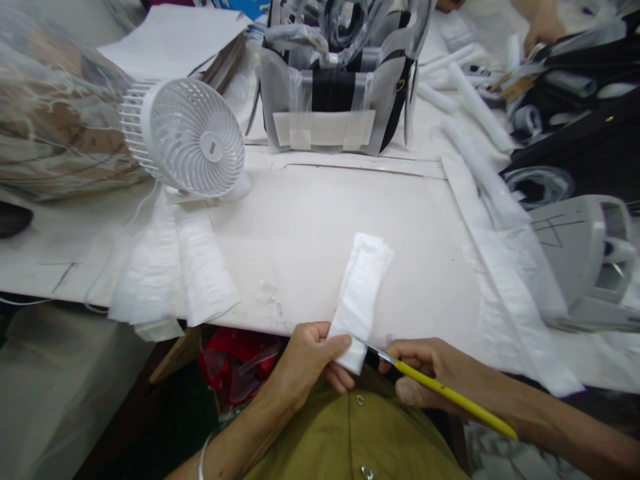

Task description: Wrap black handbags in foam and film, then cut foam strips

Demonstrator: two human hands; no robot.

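My left hand (320, 350) is closed on the near end of a folded white strip (363, 280), thumb on top and fingers beneath. The strip looks like thin plastic or soft paper; its far end lies on the white table. In my right hand (425, 370) is a slim tool with a long yellow handle (455, 398) and a narrow metal front part. Its metal tip meets the strip's right edge beside my left thumb; its exact kind is unclear. The handle slants down to the right over my forearm. Both hands are at the table's front edge.
A white fan (195, 140) stands at left above white strips (205, 267). A wrapped grey-and-black bag (333, 93) is at the back. On the right are a tape dispenser (585, 260), plastic sheeting and black bags. Another person's hand (545, 30) shows at upper right.
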